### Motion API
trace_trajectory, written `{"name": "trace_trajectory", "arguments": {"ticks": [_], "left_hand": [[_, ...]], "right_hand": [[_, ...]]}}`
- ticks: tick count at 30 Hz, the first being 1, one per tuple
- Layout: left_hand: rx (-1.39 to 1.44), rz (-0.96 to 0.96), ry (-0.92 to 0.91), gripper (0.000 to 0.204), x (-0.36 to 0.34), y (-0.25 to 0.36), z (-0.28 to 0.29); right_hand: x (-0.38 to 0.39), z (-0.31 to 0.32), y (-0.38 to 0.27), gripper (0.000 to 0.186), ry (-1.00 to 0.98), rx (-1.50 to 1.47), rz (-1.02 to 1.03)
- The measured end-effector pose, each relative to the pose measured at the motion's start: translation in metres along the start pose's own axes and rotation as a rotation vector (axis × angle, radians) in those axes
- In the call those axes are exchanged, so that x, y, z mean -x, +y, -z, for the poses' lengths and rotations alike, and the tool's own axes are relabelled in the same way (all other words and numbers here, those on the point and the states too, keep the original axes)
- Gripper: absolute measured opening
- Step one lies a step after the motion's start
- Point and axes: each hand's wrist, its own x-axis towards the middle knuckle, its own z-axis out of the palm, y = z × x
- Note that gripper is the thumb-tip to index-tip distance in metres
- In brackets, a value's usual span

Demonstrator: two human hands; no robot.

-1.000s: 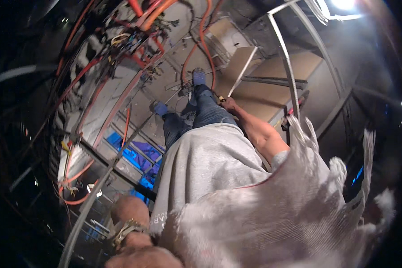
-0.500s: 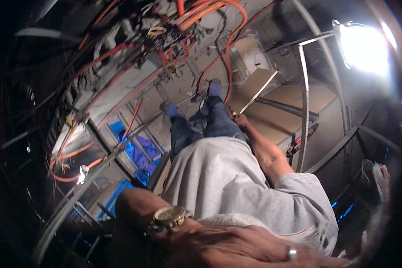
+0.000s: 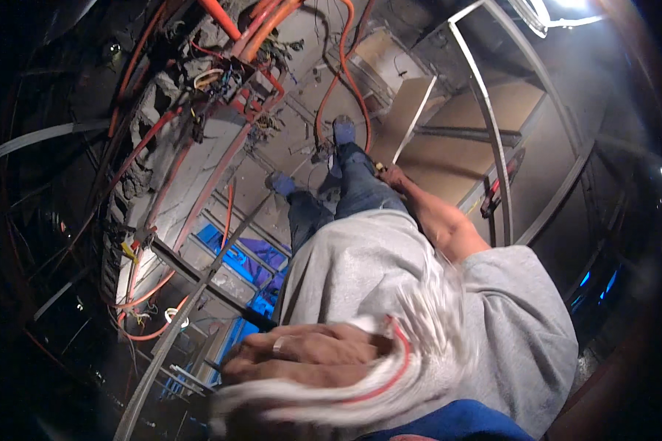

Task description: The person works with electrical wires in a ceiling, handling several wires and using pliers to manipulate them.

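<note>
My left hand [image 3: 305, 349], blurred, is closed on a frayed white cloth [image 3: 434, 323] with a red stripe, low over my grey-shirted torso. The cloth's loose strands trail up and round the hand. My right hand [image 3: 391, 176] is down beside my right thigh, closed on a small yellow-and-dark item [image 3: 380, 167], too small to name, near a leaning beige board [image 3: 412, 110]. A blue fabric item [image 3: 463, 422] shows at the bottom edge.
Orange conduits [image 3: 221, 18] and loose wires run over a broken concrete edge [image 3: 143, 117] at left. Metal channels [image 3: 480, 95] frame the right, with a red tool [image 3: 500, 191] among them. Beige panels [image 3: 471, 110] lie behind. Blue items [image 3: 265, 261] lie among rails at lower left. A lamp [image 3: 570, 7] glares top right.
The cloth has moved from the lower right toward the middle. My left hand has swung back up and leftward from the bottom edge. My right hand stays beside my thigh.
</note>
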Motion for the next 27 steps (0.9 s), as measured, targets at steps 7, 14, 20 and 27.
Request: {"name": "trace_trajectory", "arguments": {"ticks": [7,14,20,27], "left_hand": [[-0.026,0.042,0.009,0.024,-0.015,0.006,-0.016],[-0.013,0.019,0.04,0.025,-0.006,0.005,-0.015],[-0.037,-0.017,0.099,0.026,-0.004,0.004,-0.03],[-0.033,-0.127,0.136,0.027,-0.011,0.0,-0.041]], "right_hand": [[-0.029,-0.021,0.024,0.058,-0.037,0.007,-0.054],[-0.027,-0.03,0.029,0.051,0.085,0.058,-0.051],[0.001,0.008,-0.018,0.051,-0.125,-0.173,-0.092],[-0.024,0.015,0.042,0.035,0.057,-0.154,-0.042]]}}
